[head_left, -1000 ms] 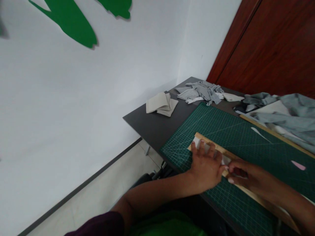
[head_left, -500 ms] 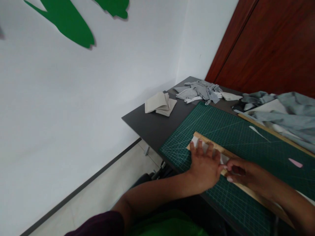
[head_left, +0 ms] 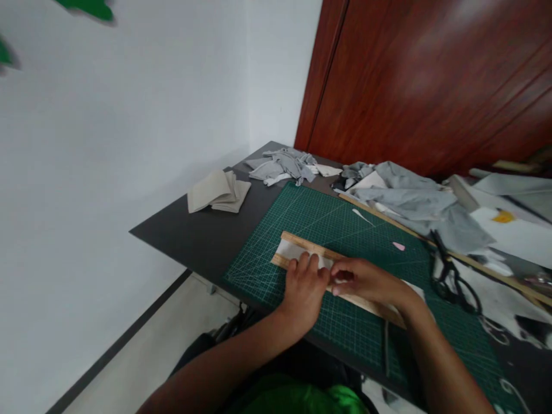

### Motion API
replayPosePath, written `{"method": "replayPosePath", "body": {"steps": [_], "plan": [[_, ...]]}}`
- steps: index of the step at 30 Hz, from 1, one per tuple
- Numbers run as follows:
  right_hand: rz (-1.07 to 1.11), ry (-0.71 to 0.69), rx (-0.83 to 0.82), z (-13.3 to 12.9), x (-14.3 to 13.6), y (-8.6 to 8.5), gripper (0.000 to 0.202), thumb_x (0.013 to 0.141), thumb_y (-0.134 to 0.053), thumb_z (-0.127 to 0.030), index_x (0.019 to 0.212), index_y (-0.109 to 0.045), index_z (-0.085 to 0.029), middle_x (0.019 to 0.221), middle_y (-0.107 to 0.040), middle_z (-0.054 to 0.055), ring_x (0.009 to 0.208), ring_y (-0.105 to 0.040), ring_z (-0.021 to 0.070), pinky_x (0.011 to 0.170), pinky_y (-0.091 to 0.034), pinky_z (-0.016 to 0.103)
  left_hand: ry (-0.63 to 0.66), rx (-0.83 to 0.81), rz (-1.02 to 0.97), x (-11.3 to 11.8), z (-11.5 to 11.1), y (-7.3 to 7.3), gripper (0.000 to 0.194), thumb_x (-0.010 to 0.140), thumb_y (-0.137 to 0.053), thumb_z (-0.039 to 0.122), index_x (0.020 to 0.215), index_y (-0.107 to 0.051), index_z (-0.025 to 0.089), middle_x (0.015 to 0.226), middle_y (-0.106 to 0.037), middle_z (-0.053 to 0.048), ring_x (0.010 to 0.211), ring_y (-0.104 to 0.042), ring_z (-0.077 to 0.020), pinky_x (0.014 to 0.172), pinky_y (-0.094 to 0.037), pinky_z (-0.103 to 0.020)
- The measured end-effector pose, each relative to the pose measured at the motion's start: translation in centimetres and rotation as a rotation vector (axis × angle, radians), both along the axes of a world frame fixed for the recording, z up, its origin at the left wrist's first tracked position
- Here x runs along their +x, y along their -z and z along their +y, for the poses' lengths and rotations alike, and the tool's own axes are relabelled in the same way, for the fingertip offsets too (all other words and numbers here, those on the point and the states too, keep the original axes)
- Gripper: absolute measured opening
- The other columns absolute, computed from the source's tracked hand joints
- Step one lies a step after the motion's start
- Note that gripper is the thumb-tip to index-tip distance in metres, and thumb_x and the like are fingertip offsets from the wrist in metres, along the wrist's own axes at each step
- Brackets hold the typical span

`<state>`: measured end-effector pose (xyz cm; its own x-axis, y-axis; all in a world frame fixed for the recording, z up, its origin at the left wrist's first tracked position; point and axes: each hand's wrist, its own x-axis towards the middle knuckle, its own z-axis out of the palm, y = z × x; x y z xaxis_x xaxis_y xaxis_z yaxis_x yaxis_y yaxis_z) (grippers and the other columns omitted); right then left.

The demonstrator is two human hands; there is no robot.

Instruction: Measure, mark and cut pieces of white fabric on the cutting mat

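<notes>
A pale wooden strip (head_left: 287, 237) lies slantwise on the green cutting mat (head_left: 259, 253), with a white strip (head_left: 290, 249) of cloth or paper along its middle. My left hand (head_left: 304, 293) rests over it, fingers bent and drawn together on the white strip. Close beside it, my right hand (head_left: 366, 280) is pinched, thumb and fingertips meeting at the white strip. What lies between those fingertips is mostly hidden. Past my right wrist, a white piece (head_left: 414, 289) shows on the mat. A thin dark rod (head_left: 386, 348) lies nearer the table's front edge.
Folded beige cloths (head_left: 219, 192) sit on the dark table (head_left: 172, 230) at left. Grey scraps (head_left: 282, 165) are heaped at the back corner, and grey fabric (head_left: 401, 187) lies behind a long wooden ruler (head_left: 383, 217). Black-handled scissors (head_left: 452, 282) rest at right, and a pink piece (head_left: 399, 246) on the mat.
The view has swung right, bringing the scissors into sight. My left hand has slid along the strip toward my right hand, and its spread fingers have bent together, baring the white strip's left end.
</notes>
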<state>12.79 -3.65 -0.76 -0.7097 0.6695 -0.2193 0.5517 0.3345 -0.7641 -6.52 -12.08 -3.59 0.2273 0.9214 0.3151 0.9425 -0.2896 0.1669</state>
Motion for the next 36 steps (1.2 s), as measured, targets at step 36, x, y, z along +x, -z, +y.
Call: {"method": "replayPosePath", "body": {"steps": [36], "plan": [[0.579, 0.284, 0.843, -7.4, -7.0, 1.1, 0.016, 0.098, -0.059, -0.015, 0.104, -0.067, -0.028, 0.103, -0.068, 0.004, 0.095, -0.069, 0.0215, 0.082, -0.058, 0.036, 0.000, 0.021, 0.062, 1.4, -0.9, 2.5, 0.036, 0.103, -0.055, 0.031, 0.134, -0.069, 0.017, 0.132, -0.070, -0.015, 0.131, -0.059, -0.0389, 0.105, -0.050, -0.058]]}}
